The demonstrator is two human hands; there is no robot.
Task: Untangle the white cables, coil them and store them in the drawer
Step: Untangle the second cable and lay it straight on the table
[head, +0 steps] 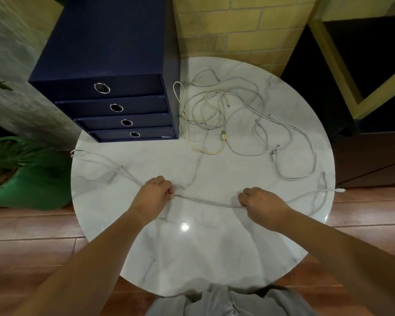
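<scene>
— Since the white cable (208, 201) runs left to right along the surface (192, 258), which hand sits nearer the drawer unit (114, 96)?
— The left hand (156, 190). Its fingers and those of the right hand (260, 201) are each curled tight on that cable, which sags between the 2; the tangle (226, 115) lies beyond, well apart.

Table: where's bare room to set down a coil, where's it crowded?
Bare: the near table strip between the front edge and the held cable stretched from left hand to right hand; also the middle, between that cable and the drawers. Crowded: the tangle right of the drawers, out to the right rim.
</scene>
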